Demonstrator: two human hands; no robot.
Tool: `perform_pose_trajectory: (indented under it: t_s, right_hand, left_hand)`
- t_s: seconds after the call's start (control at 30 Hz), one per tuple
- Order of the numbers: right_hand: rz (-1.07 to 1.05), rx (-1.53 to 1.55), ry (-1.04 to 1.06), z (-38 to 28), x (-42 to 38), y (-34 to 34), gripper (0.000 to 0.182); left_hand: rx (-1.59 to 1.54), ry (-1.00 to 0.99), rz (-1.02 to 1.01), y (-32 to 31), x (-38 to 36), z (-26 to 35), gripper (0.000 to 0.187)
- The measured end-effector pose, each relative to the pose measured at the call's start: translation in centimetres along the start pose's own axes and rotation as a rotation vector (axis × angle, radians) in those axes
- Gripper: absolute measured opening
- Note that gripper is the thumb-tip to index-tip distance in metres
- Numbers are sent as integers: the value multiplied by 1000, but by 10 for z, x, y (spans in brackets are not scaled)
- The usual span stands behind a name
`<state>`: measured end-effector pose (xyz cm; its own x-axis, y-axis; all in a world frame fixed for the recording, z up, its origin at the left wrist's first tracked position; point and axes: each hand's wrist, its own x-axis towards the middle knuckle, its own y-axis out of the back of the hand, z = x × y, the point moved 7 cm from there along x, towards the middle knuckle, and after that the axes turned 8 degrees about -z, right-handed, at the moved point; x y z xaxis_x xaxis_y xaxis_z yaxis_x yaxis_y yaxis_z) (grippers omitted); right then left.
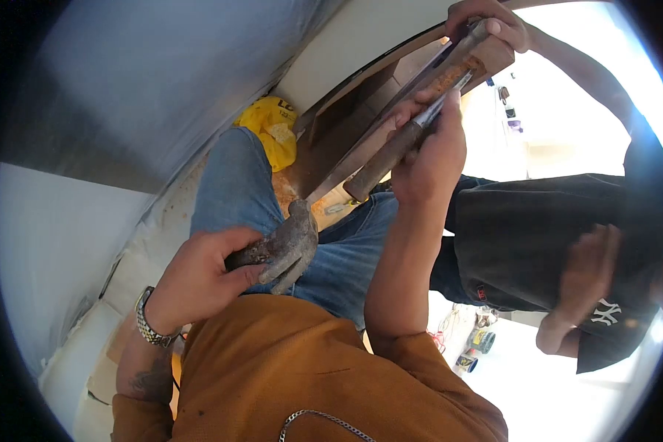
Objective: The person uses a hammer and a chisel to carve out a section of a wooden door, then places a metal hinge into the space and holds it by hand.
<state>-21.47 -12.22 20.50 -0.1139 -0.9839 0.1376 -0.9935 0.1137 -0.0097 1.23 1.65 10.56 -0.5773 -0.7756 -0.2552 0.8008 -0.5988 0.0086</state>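
Note:
My left hand [206, 276], with a metal watch on its wrist, is closed around a claw hammer close under its head [296, 247]. My right hand [433, 151] grips a chisel [390, 158] with a dark, worn handle. The metal blade of the chisel points up and away, its end at a rough, orange-brown cut-out [453, 75] in the narrow edge of a long wooden panel [361, 151]. The hammer head is apart from the chisel, lower and to the left, over my knee. Another person's hand [486, 22] holds the far end of the panel.
A person in a black T-shirt [545, 236] stands close on the right, the other arm hanging down. A yellow plastic bag [276, 132] lies beyond my knee. Covered, pale surfaces [74, 228] run along the left. Cans and cords [475, 346] lie at lower right.

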Motion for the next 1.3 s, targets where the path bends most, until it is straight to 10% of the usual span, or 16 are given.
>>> perform_pose_trajectory:
  t_s: [0.5, 0.77, 0.9, 1.3]
  right_hand:
    - [-69, 288, -55, -17, -11, -6, 28]
    - [-200, 511, -128, -22, -8, -2, 27]
    - [-83, 458, -122, -27, -9, 0, 27]
    - [-154, 549, -105, -32, -4, -1, 27]
  left_hand:
    - [246, -59, 96, 11, -12, 25, 28]
    - [384, -677, 91, -16, -13, 63, 37]
    - [301, -509, 3, -24, 2, 42, 33]
    - [178, -1072, 112, -35, 18, 67, 22]
